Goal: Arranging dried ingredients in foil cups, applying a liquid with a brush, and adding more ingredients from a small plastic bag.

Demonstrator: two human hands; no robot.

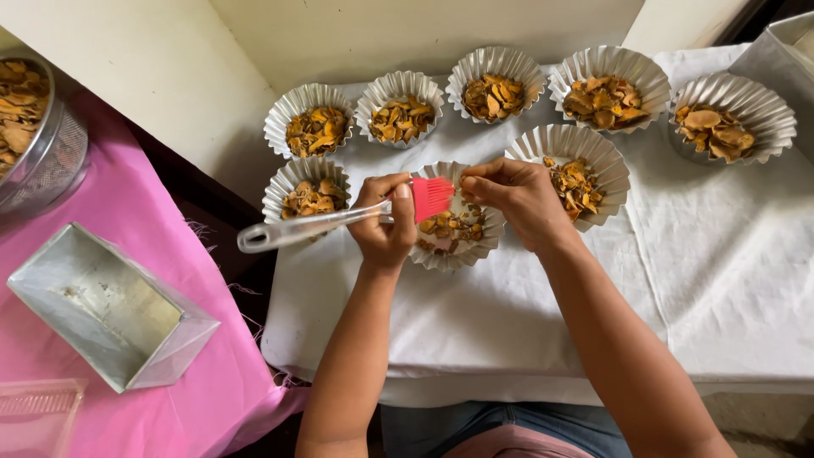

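My left hand grips a pastry brush with a clear handle and red bristles, held level over a fluted foil cup of dried orange-brown slices. My right hand touches the red bristle tips with pinched fingers, just above that same cup. Both hands meet over the middle of a white cloth. What the right fingertips pinch is too small to tell.
Several more foil cups of dried slices, such as one at the back left and one at the far right, stand on the cloth. On a pink cloth at left lie a rectangular metal tin, a mesh sieve of slices and a clear plastic tray.
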